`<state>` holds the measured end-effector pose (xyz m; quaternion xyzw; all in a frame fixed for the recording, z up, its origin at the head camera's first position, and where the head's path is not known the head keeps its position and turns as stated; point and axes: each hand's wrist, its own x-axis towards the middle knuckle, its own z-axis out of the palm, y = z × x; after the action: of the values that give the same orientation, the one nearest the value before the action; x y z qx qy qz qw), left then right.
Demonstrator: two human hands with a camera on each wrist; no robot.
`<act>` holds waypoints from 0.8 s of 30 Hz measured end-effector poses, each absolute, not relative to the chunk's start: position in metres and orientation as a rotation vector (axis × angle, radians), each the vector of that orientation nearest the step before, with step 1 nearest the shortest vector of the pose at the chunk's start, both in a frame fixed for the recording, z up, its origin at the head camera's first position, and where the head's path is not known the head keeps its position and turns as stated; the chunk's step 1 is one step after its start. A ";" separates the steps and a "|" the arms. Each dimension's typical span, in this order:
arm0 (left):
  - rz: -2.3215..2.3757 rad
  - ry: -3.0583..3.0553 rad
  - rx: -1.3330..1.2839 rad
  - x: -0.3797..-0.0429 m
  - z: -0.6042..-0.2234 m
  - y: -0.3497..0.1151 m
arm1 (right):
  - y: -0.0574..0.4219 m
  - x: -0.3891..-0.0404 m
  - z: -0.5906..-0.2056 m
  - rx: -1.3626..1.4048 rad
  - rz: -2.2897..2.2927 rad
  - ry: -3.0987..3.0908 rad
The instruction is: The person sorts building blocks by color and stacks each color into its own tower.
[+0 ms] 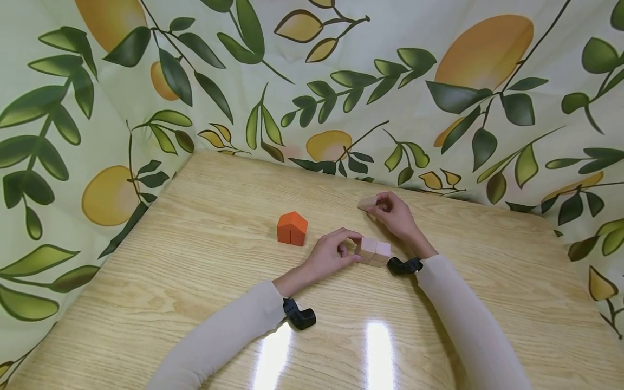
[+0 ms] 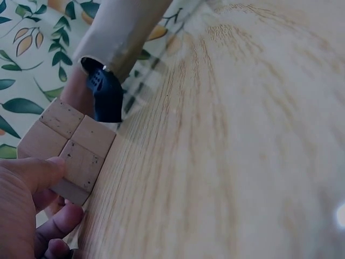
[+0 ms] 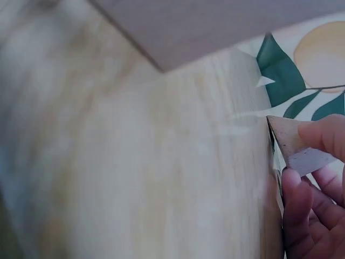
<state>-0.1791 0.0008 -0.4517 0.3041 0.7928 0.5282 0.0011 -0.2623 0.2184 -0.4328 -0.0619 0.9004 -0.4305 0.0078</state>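
A group of pale wooden cubes (image 1: 372, 251) sits on the table, pushed together into one block. My left hand (image 1: 333, 250) grips its left side, thumb and fingers at opposite faces. The left wrist view shows the thumb lying across the front of the cubes (image 2: 67, 148). Farther back and to the right, my right hand (image 1: 394, 214) pinches a pale triangular wooden block (image 1: 368, 203). In the right wrist view that triangular block (image 3: 296, 145) has its pointed corner up, between thumb and fingertips, near the table's surface.
An orange house-shaped group of blocks (image 1: 292, 229) stands on the wood-grain table (image 1: 219, 216), left of both hands. Behind the table hangs a cloth (image 1: 351, 97) printed with fruit and leaves. Black cameras (image 1: 299, 315) are worn on both wrists.
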 end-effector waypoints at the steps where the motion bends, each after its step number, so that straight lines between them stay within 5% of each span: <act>1: 1.656 2.487 0.957 -0.179 -0.452 0.001 | 0.220 -0.261 -0.433 -0.189 -1.376 2.799; 24: 1.675 2.493 0.958 -0.181 -0.455 0.004 | 0.235 -0.221 -0.430 -0.142 -2.003 2.632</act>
<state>-0.1815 0.0041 -0.4550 0.3039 0.7908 0.5313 -0.0054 -0.2215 0.2352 -0.4298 -0.0427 0.7922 -0.6028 -0.0844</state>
